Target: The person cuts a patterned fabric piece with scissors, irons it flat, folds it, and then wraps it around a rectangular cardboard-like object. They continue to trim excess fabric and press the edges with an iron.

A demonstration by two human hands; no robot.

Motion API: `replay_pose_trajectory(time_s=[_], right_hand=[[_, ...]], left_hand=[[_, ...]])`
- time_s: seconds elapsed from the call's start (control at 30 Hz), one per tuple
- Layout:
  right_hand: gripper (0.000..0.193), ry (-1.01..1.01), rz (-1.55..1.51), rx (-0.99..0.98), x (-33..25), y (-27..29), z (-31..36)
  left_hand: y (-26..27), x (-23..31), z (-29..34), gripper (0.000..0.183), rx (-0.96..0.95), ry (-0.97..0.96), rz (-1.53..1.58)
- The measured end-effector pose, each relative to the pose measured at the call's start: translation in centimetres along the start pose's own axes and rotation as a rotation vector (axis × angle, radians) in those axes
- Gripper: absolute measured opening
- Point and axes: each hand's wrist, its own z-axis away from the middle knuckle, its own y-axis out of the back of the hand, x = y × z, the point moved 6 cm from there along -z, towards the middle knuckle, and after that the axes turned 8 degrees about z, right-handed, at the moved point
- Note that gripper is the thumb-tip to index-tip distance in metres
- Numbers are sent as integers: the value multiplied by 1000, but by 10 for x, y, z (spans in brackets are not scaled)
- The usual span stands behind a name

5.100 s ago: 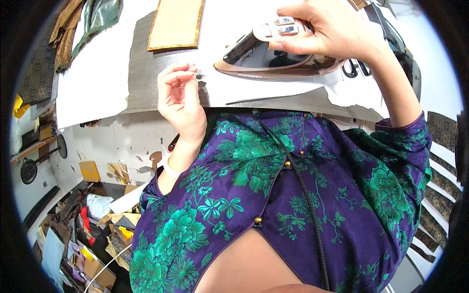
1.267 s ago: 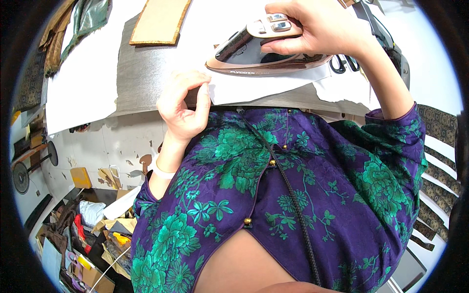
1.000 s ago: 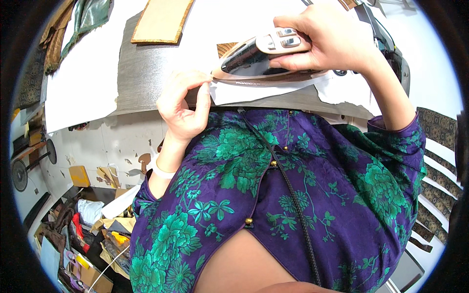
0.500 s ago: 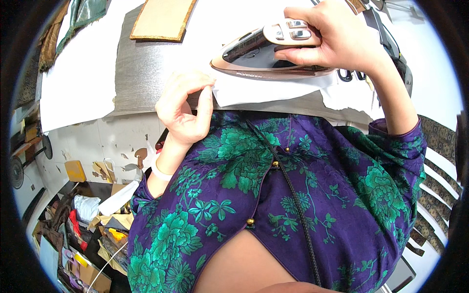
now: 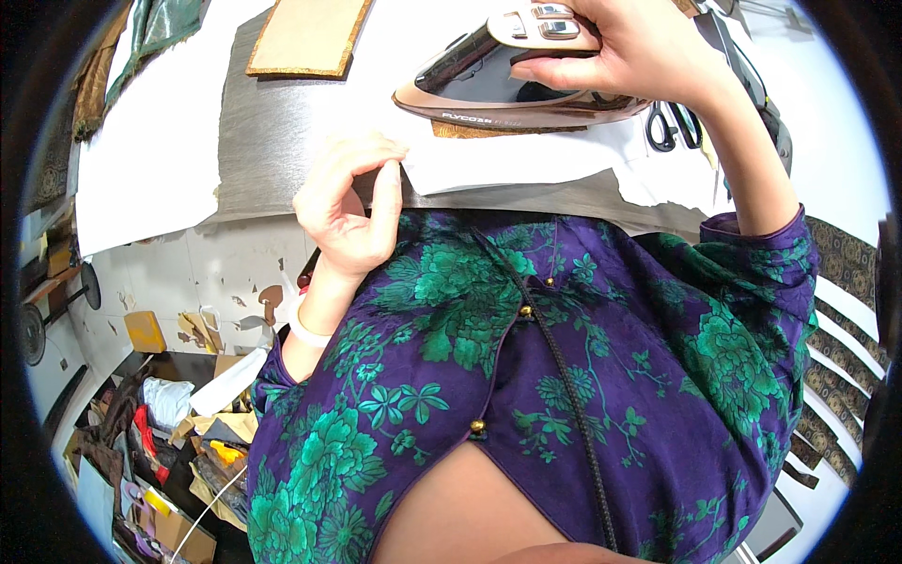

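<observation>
My right hand (image 5: 639,52) is wrapped round the handle of a clothes iron (image 5: 526,85), dark and rose-gold, its tip pointing left. Under the iron lies a gold-brown piece of fabric (image 5: 507,132), of which only a strip shows along the near edge. A white sheet (image 5: 526,164), paper or cloth, spreads in front of it to the table's near edge. My left hand (image 5: 352,202) pinches the left corner of that white sheet between thumb and fingers, just left of the iron's tip.
A cream panel with gold edging (image 5: 308,36) lies at the far left of the grey tabletop (image 5: 263,141). Black-handled scissors (image 5: 662,127) rest right of the iron. Green fabric (image 5: 160,28) hangs at the far left corner. Below left sits a box of scraps (image 5: 178,399).
The iron has moved away from me and slightly left, uncovering the gold-brown strip and more of the scissors. My left hand stays at the white sheet's corner with a small shift.
</observation>
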Motion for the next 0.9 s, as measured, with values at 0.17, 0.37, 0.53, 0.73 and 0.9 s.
replay_pose_trajectory(time_s=[0.17,0.37,0.53,0.73,0.9], right_hand=[[47,32,-13,-7,0,-6,10],[48,-12,-19,-89,-9,-10,23],[42,72,143,59,-24,-10,35],[48,22,-5,-42,-19,-5,22],[48,-41,-63,-40,-2,-7,10]], left_hand=[[0,-2,0,14,-3,18,31],[1,-3,1,14,-11,25,38],[1,-3,1,15,-10,40,56],[0,0,0,15,-17,47,52],[1,-2,1,14,-17,56,69]])
